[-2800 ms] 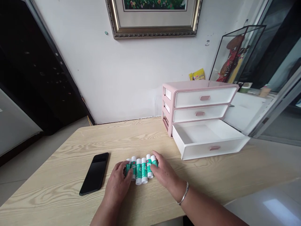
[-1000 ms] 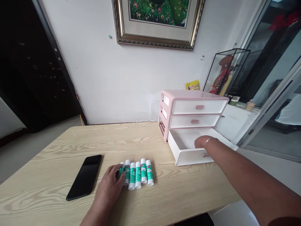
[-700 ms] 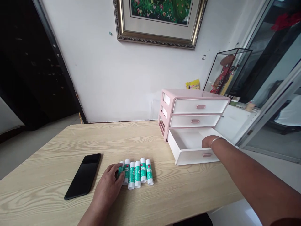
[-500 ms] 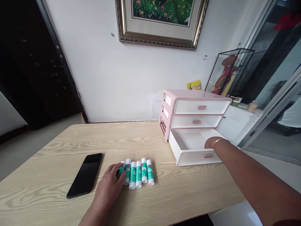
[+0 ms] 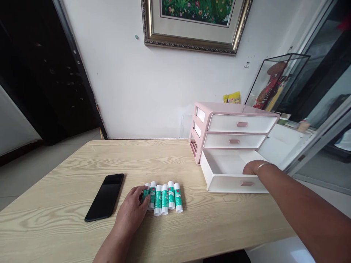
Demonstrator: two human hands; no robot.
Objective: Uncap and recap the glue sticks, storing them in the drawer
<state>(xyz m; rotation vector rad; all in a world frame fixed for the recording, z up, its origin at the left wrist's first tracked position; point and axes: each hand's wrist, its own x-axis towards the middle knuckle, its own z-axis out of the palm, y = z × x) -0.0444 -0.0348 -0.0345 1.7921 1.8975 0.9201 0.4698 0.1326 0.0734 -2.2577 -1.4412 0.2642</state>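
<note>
Several green-and-white glue sticks (image 5: 165, 199) lie side by side in a row on the table. My left hand (image 5: 133, 209) is closed around the leftmost glue stick (image 5: 146, 191), partly covering it. At the right, the bottom drawer (image 5: 227, 183) of a pink-and-white drawer unit (image 5: 202, 135) is pulled out. My right hand (image 5: 250, 168), with a bracelet at the wrist, reaches inside that drawer. The drawer's front panel and the hand itself hide its fingers, so what it touches or holds does not show.
A black phone (image 5: 105, 197) lies left of my left hand. Behind the drawer unit are a yellow packet (image 5: 233, 97) and a glass display case (image 5: 276, 82). A framed picture (image 5: 189, 40) hangs on the wall. The wooden table's (image 5: 219, 233) front edge runs below.
The view has shifted slightly, so everything sits a little differently in the picture. Both hands keep their places, the left at the glue sticks and the right in the drawer.
</note>
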